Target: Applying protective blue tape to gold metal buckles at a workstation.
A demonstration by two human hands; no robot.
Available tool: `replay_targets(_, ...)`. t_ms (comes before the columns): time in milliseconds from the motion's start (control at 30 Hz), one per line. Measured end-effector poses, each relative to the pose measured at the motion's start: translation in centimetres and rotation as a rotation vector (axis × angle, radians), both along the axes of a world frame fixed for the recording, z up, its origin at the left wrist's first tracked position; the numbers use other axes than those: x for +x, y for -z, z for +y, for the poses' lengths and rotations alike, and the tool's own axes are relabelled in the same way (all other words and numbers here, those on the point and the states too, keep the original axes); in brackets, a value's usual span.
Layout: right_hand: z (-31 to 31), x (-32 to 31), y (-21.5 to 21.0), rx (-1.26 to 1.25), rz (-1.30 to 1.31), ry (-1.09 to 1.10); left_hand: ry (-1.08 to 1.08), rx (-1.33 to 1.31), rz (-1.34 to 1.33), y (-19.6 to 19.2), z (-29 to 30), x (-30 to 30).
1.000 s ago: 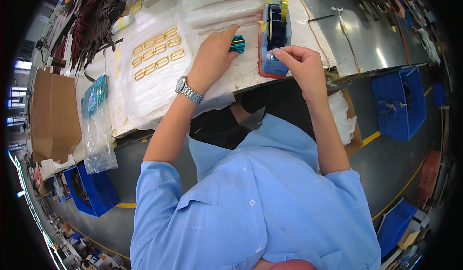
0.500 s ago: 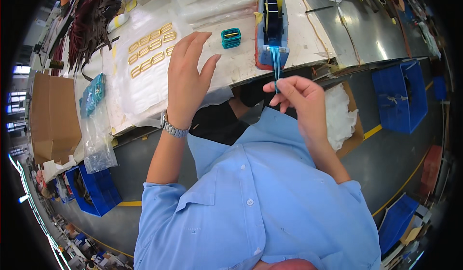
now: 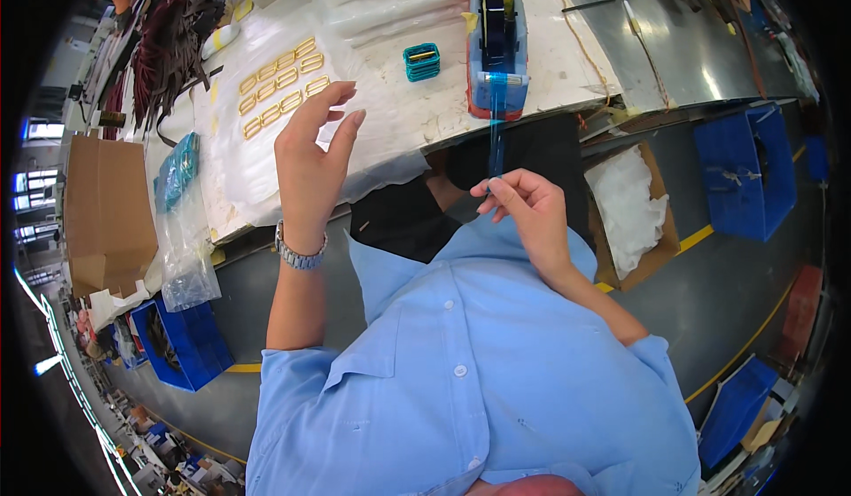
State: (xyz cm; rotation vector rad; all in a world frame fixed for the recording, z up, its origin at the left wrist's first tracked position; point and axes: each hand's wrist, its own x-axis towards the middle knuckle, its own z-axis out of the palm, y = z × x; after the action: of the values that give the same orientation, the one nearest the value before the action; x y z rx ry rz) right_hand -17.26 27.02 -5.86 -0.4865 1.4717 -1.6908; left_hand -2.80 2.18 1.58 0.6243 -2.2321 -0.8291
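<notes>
My right hand (image 3: 530, 212) pinches the end of a blue tape strip (image 3: 496, 137) stretched taut from a blue and red tape dispenser (image 3: 496, 39) on the workbench (image 3: 399, 115). The strip runs down off the bench edge toward my chest. My left hand (image 3: 312, 164) hovers open above the white plastic sheet on the bench, fingers spread, holding nothing; a watch is on that wrist. A small teal bundle (image 3: 422, 61) lies on the bench left of the dispenser, untouched.
Rows of yellow loops (image 3: 279, 84) lie on the plastic sheet. Dark cable bundles (image 3: 173, 44) hang at the far left. A clear bag (image 3: 182, 230), cardboard box (image 3: 106, 203), blue bins (image 3: 749, 172) and a box of white material (image 3: 629, 208) surround the bench.
My right hand has drawn the tape out from the dispenser toward my body. My left hand let go of the teal bundle, pulled back and now hovers open over the sheet.
</notes>
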Motion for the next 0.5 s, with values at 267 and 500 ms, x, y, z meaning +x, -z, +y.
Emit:
replay_targets(267,1.0,0.5,-1.4,-0.049,0.120,0.027,-0.222,-0.177,-0.102,-1.9,-5.6,3.8)
replay_targets(500,1.0,1.1,-1.4,-0.065,0.116,-0.007,-0.229,-0.443,-0.467,0.7,-13.9,8.0)
